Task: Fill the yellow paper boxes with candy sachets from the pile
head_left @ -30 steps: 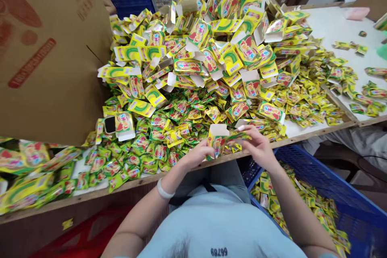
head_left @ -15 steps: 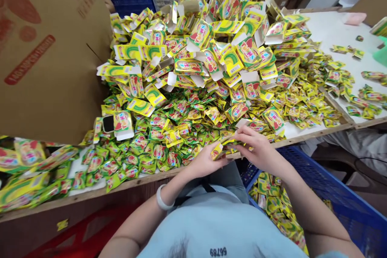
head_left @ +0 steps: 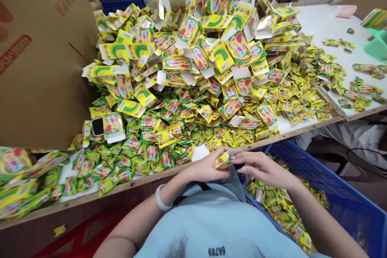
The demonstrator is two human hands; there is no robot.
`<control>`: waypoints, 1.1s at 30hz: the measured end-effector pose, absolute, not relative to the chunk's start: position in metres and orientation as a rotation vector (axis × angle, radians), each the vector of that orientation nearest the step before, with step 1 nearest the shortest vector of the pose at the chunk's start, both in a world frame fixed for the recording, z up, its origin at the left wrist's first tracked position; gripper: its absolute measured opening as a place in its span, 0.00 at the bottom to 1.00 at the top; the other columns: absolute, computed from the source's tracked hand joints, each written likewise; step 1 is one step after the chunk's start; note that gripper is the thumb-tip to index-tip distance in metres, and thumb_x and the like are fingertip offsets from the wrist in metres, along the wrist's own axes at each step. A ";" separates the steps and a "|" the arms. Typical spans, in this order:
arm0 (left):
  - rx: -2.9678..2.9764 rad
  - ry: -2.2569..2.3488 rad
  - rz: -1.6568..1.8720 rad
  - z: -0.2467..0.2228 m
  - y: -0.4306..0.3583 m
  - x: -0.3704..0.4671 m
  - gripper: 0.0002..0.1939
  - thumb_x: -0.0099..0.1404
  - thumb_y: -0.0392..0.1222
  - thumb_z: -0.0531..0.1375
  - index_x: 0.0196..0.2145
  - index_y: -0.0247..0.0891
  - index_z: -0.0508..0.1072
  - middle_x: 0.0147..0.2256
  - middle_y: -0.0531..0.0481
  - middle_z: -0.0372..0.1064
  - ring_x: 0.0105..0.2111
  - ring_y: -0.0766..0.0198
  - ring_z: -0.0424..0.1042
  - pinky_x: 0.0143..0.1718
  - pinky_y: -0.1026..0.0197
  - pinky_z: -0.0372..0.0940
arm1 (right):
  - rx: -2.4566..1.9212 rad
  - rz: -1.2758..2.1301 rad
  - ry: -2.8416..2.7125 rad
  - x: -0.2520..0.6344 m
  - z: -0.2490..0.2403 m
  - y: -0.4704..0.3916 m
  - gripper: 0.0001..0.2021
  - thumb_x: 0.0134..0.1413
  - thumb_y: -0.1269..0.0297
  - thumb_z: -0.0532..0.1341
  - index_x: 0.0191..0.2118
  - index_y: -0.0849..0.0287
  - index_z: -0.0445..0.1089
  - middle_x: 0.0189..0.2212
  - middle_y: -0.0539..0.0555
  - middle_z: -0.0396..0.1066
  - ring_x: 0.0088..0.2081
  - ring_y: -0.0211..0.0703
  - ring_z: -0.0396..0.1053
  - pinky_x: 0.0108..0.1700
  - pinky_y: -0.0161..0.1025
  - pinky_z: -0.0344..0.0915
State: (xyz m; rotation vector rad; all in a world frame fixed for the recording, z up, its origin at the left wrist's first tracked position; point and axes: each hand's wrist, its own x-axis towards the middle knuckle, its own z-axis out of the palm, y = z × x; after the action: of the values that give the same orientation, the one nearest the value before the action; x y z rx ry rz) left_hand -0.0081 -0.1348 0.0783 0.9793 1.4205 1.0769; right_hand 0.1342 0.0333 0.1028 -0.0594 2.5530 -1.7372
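My left hand [head_left: 208, 166] is closed around a small yellow candy box [head_left: 222, 161], held just over the table's front edge. At the box's right end, the fingertips of my right hand [head_left: 262, 167] press on a pale flap [head_left: 232, 154]. The fingers hide part of that end, and I cannot see what is inside. Just beyond my hands lies a thick spread of small green candy packets [head_left: 169, 159] and yellow candy packets [head_left: 228, 139]. A big heap of flattened or open candy boxes [head_left: 193, 64] rises behind them.
A large brown carton [head_left: 42, 88] stands at the left. A blue crate [head_left: 341, 197] holding packets sits below the table edge [head_left: 302, 131] on my right. A dark phone-like thing [head_left: 97, 126] leans among the boxes. A green scoop-like piece [head_left: 376, 48] lies far right.
Both hands have drawn slightly down toward my body. The yellow packets seen between them no longer show; the box end and flap do now. The view has shifted a little right.
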 end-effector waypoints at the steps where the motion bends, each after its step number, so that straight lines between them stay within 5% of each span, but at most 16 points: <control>1: 0.988 1.441 1.061 0.077 -0.131 -0.003 0.28 0.56 0.40 0.64 0.54 0.36 0.63 0.42 0.47 0.71 0.37 0.60 0.71 0.40 0.59 0.68 | -0.024 -1.725 2.589 0.135 0.102 0.032 0.12 0.66 0.61 0.57 0.46 0.49 0.77 0.40 0.53 0.78 0.31 0.44 0.75 0.38 0.42 0.75; 3: 1.020 1.456 1.059 0.074 -0.123 0.006 0.31 0.56 0.40 0.64 0.56 0.38 0.61 0.45 0.46 0.71 0.41 0.57 0.72 0.44 0.56 0.68 | 0.018 -1.683 2.688 0.137 0.104 0.036 0.09 0.64 0.63 0.59 0.39 0.49 0.79 0.33 0.53 0.78 0.35 0.48 0.75 0.39 0.43 0.74; 7: 1.142 1.538 1.182 0.068 -0.113 0.006 0.41 0.58 0.49 0.68 0.63 0.41 0.55 0.58 0.39 0.64 0.56 0.50 0.67 0.57 0.49 0.62 | 0.192 -1.608 3.003 0.150 0.130 0.098 0.09 0.63 0.59 0.61 0.34 0.50 0.78 0.32 0.53 0.77 0.29 0.44 0.73 0.28 0.40 0.70; 9: 1.217 1.788 1.206 0.062 -0.115 -0.006 0.31 0.64 0.50 0.63 0.61 0.41 0.60 0.58 0.38 0.64 0.57 0.50 0.65 0.59 0.47 0.60 | 0.659 -1.358 3.410 0.159 0.155 0.149 0.07 0.60 0.57 0.64 0.35 0.51 0.77 0.31 0.53 0.76 0.26 0.43 0.71 0.26 0.41 0.67; 11: 1.261 2.132 1.108 0.054 -0.121 -0.022 0.18 0.70 0.45 0.56 0.55 0.38 0.66 0.52 0.38 0.68 0.53 0.50 0.68 0.57 0.46 0.61 | 1.177 -0.802 3.685 0.164 0.176 0.189 0.12 0.55 0.56 0.68 0.45 0.47 0.76 0.39 0.53 0.76 0.37 0.50 0.74 0.34 0.45 0.68; 14: 1.268 2.542 0.798 0.043 -0.131 -0.041 0.15 0.69 0.39 0.54 0.52 0.33 0.70 0.47 0.36 0.69 0.50 0.47 0.68 0.52 0.45 0.64 | 1.219 -0.480 3.731 0.150 0.173 0.192 0.17 0.57 0.55 0.66 0.52 0.46 0.72 0.44 0.56 0.74 0.46 0.57 0.71 0.43 0.47 0.65; 17: 1.309 2.718 0.567 0.033 -0.134 -0.048 0.20 0.66 0.42 0.60 0.54 0.33 0.70 0.51 0.33 0.66 0.53 0.43 0.65 0.52 0.44 0.63 | 0.646 -0.659 3.540 0.121 0.122 0.128 0.12 0.60 0.52 0.62 0.41 0.53 0.74 0.34 0.56 0.74 0.33 0.50 0.70 0.34 0.43 0.63; 20: 1.363 2.753 0.473 0.023 -0.131 -0.050 0.20 0.65 0.44 0.61 0.54 0.35 0.72 0.54 0.33 0.66 0.55 0.42 0.64 0.52 0.44 0.62 | 0.359 -0.571 3.372 0.097 0.061 0.060 0.15 0.58 0.49 0.62 0.38 0.57 0.73 0.35 0.60 0.72 0.38 0.53 0.69 0.34 0.42 0.63; 23: 1.379 2.762 0.526 0.016 -0.131 -0.052 0.16 0.67 0.40 0.58 0.51 0.38 0.75 0.53 0.35 0.69 0.53 0.45 0.66 0.51 0.45 0.63 | 0.411 -0.677 3.369 0.089 0.026 0.033 0.11 0.62 0.56 0.60 0.35 0.58 0.72 0.34 0.61 0.70 0.39 0.52 0.67 0.35 0.41 0.63; 29: 1.301 2.548 1.133 0.024 -0.140 -0.057 0.14 0.71 0.39 0.52 0.36 0.37 0.78 0.47 0.42 0.75 0.48 0.53 0.71 0.51 0.49 0.65 | 0.492 -0.977 3.417 0.091 0.036 0.046 0.13 0.68 0.62 0.50 0.36 0.58 0.69 0.37 0.60 0.70 0.43 0.49 0.68 0.46 0.43 0.66; 33: 1.195 2.189 1.311 0.048 -0.147 -0.055 0.16 0.73 0.43 0.49 0.34 0.37 0.74 0.37 0.45 0.77 0.38 0.58 0.75 0.43 0.57 0.67 | 0.381 -1.605 3.197 0.079 0.056 0.033 0.14 0.69 0.58 0.49 0.34 0.56 0.66 0.44 0.59 0.70 0.48 0.46 0.69 0.49 0.41 0.66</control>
State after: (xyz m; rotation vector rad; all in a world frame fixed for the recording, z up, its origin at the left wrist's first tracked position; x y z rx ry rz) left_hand -0.0549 -0.1466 0.0479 1.1951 2.1892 1.3108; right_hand 0.0787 0.0332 0.0562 0.3806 3.1970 -1.6054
